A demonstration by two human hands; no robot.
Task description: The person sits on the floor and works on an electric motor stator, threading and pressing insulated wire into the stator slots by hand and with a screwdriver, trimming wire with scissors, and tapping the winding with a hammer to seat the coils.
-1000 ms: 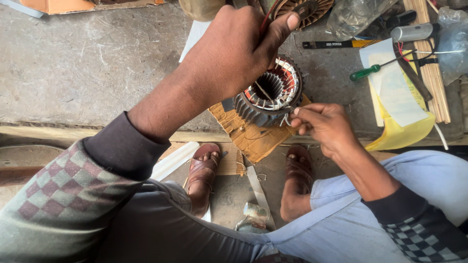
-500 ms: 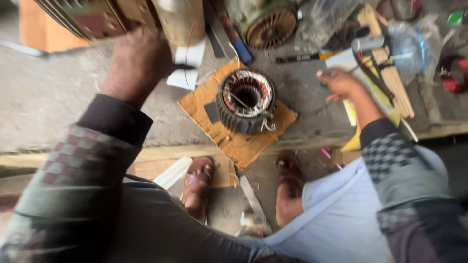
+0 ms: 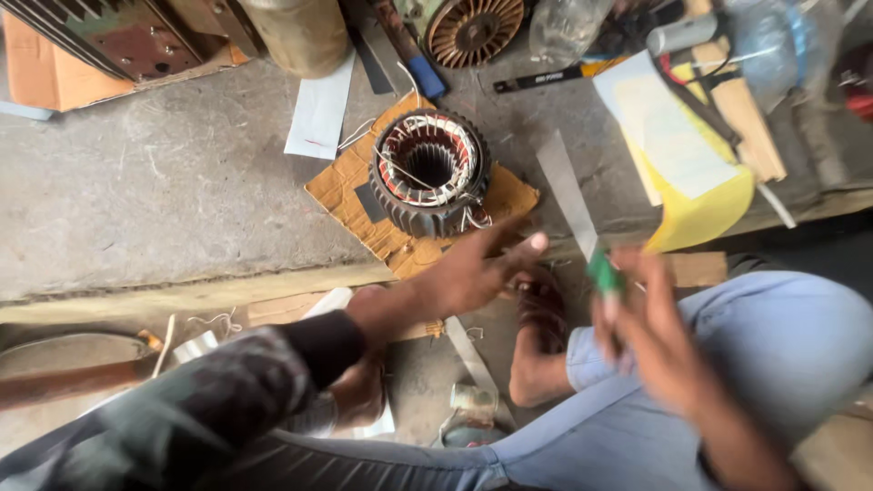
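Work in hand: a motor stator (image 3: 429,173) is sitting on a scrap of cardboard (image 3: 350,195) on the concrete ledge (image 3: 155,200), well clear of both hands; nobody is touching it.
Windings: copper coils are already sitting in the slots, tied round the top with pale cord, so by my reading the winding is largely done; loose wire ends are sticking out at the near side, and those look like what is left to tidy.
Left hand (image 3: 477,268): it is reaching forward below the stator, fingers spread apart and holding nothing, not touching the core.
Right hand (image 3: 650,327): it is blurred, fingers closed round a green-handled tool (image 3: 602,273); a long pale strip (image 3: 566,191) is rising from that spot, but I cannot tell whether the hand is gripping it too.
Containers on the ledge: a clear plastic bottle (image 3: 564,27) is lying at the back, and whether anything is in it is not showing; a tan can (image 3: 296,32) is standing at the top edge, its inside hidden.
Container below: a small glass jar (image 3: 473,400) is sitting on the floor between the sandalled feet, contents unclear.
Other clutter: a finned rotor (image 3: 473,29), white paper (image 3: 320,114) and a yellow sheet (image 3: 696,214) are lying around.
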